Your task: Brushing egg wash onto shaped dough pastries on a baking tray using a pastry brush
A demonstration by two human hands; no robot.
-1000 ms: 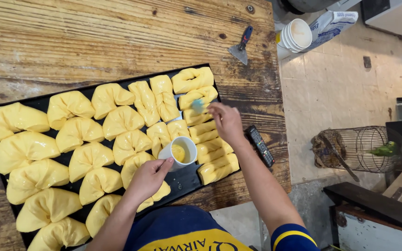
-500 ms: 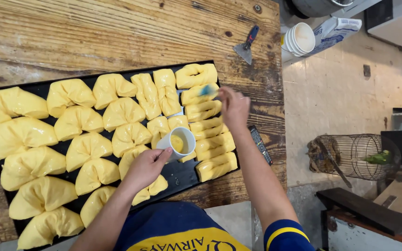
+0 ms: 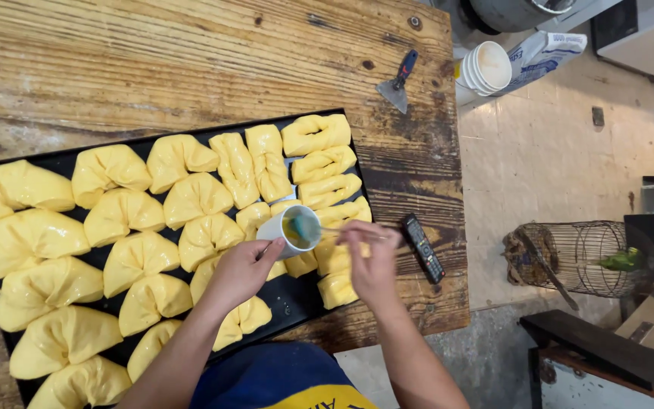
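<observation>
A black baking tray point(image 3: 300, 297) lies on a wooden table point(image 3: 191, 68), filled with several glossy yellow folded dough pieces point(image 3: 191, 198). My left hand point(image 3: 242, 269) holds a small white cup point(image 3: 291, 231) of yellow wash tilted above the tray's right part. My right hand point(image 3: 372, 261) grips a thin pastry brush point(image 3: 308, 226) whose teal bristles dip into the cup's mouth. Both forearms reach up from the bottom edge over a blue and yellow shirt.
A black remote control point(image 3: 423, 248) lies by the table's right edge, just past my right hand. A metal scraper point(image 3: 397, 83) rests at the far right of the table. On the floor stand stacked white bowls point(image 3: 484, 68) and a wire cage point(image 3: 580, 259).
My right hand has drawn the brush back from the far right dough pieces and put its bristles into the cup. The left hand has tilted the cup toward it.
</observation>
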